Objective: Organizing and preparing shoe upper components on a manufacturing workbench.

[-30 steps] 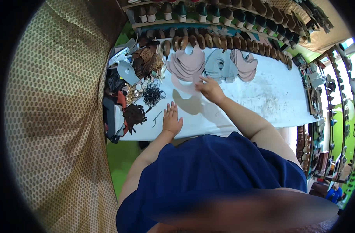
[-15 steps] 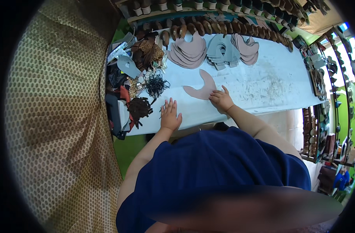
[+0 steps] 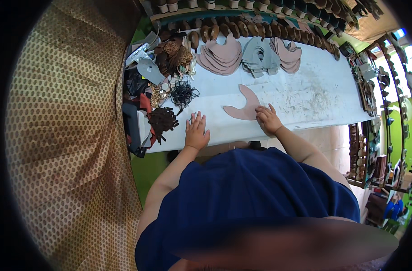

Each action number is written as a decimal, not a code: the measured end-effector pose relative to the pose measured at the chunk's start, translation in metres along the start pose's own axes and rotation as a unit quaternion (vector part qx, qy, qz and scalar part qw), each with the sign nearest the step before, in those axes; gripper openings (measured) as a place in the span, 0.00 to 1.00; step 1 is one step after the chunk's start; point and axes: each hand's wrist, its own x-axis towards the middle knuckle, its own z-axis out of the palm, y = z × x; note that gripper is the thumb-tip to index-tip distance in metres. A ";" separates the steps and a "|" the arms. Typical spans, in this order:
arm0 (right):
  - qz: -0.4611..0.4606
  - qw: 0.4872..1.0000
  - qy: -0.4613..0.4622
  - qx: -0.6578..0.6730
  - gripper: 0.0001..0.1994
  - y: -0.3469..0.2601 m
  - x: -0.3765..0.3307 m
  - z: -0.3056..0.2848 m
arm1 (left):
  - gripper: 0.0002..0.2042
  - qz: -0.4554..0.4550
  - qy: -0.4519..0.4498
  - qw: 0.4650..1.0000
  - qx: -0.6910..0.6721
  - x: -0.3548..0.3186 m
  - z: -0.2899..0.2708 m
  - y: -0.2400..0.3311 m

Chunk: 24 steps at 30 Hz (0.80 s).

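Note:
A flat pink crescent-shaped shoe-upper piece (image 3: 244, 108) lies on the white-covered table. My right hand (image 3: 269, 122) has its bent fingers at the right end of this piece and grips it; the thumb is hard to make out. Farther left, my left hand (image 3: 197, 133) rests flat near the table's front edge, open, fingers stretched out and holding nothing. Beyond the single piece sit a stack of similar pink pieces (image 3: 220, 61), a stack of grey pieces (image 3: 261, 58) and a smaller pink stack (image 3: 288, 58).
A heap of dark cords (image 3: 183, 94), dark brown strips (image 3: 163, 123) and patterned scraps (image 3: 174, 53) covers the table's left end. Wooden shoe lasts (image 3: 242, 30) line the back edge. A patterned curtain (image 3: 70, 135) hangs at left; loaded racks (image 3: 358, 156) stand at right.
The pink crescent piece has slid right and slightly nearer, along with my right hand. My left hand has stayed nearly in place.

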 end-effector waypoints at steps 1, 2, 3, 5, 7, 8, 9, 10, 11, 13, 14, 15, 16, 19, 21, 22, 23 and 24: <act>-0.003 1.000 -0.002 0.001 0.12 -0.004 0.000 -0.003 | 0.34 -0.004 0.009 1.000 0.009 -0.002 -0.001 -0.003; 0.043 0.999 -0.003 -0.017 0.18 -0.009 -0.001 -0.007 | 0.34 -0.008 0.018 1.000 0.018 -0.004 -0.003 -0.005; 0.093 0.995 -0.003 -0.036 0.24 -0.014 0.000 -0.013 | 0.34 -0.008 0.017 1.000 0.018 -0.003 -0.006 -0.008; 0.133 0.990 -0.005 -0.035 0.29 -0.015 0.003 -0.011 | 0.34 -0.083 0.033 0.994 0.059 -0.001 -0.016 -0.015; 0.175 0.984 -0.004 -0.035 0.35 -0.013 0.004 -0.012 | 0.30 -0.099 0.078 0.991 0.048 -0.001 -0.023 -0.030; 0.179 0.983 -0.018 -0.037 0.36 -0.012 0.004 -0.013 | 0.26 -0.134 0.080 0.986 0.066 0.000 -0.029 -0.034; 0.181 0.982 -0.034 -0.039 0.37 -0.013 0.004 -0.013 | 0.23 -0.172 0.082 0.978 0.085 -0.001 -0.037 -0.041; 0.182 0.982 -0.033 -0.037 0.37 -0.013 0.005 -0.014 | 0.15 -0.160 0.132 0.976 0.072 0.000 -0.036 -0.051; 0.183 0.982 -0.033 -0.032 0.37 -0.012 0.006 -0.014 | 0.15 -0.159 0.131 0.976 0.074 0.001 -0.038 -0.057; 0.185 0.982 -0.034 -0.025 0.37 -0.012 0.006 -0.015 | 0.12 -0.157 0.141 0.974 0.083 0.006 -0.048 -0.060; 0.186 0.982 -0.036 -0.025 0.37 -0.013 0.006 -0.015 | 0.11 -0.158 0.153 0.972 0.088 0.011 -0.046 -0.064; 0.186 0.981 -0.039 -0.026 0.37 -0.013 0.007 -0.016 | 0.11 -0.158 0.153 0.972 0.088 0.016 -0.047 -0.064; 0.186 0.981 -0.038 -0.026 0.37 -0.012 0.007 -0.015 | 0.11 -0.170 0.149 0.971 0.083 0.021 -0.048 -0.064; 0.194 0.980 -0.041 -0.026 0.36 -0.011 0.006 -0.013 | 0.12 -0.169 0.101 0.976 0.096 0.039 -0.059 -0.051; 0.194 0.980 -0.045 -0.028 0.36 -0.013 0.005 -0.015 | 0.13 -0.154 0.056 0.980 0.117 0.048 -0.066 -0.037; 0.197 0.979 -0.043 -0.027 0.36 -0.012 0.006 -0.015 | 0.14 -0.144 0.032 0.983 0.113 0.051 -0.067 -0.031; 0.194 0.979 -0.048 -0.031 0.36 -0.012 0.006 -0.014 | 0.15 -0.134 0.008 0.985 0.109 0.054 -0.068 -0.028; 0.188 0.980 -0.053 -0.035 0.35 -0.012 0.007 -0.015 | 0.16 -0.126 0.015 0.986 0.110 0.056 -0.063 -0.031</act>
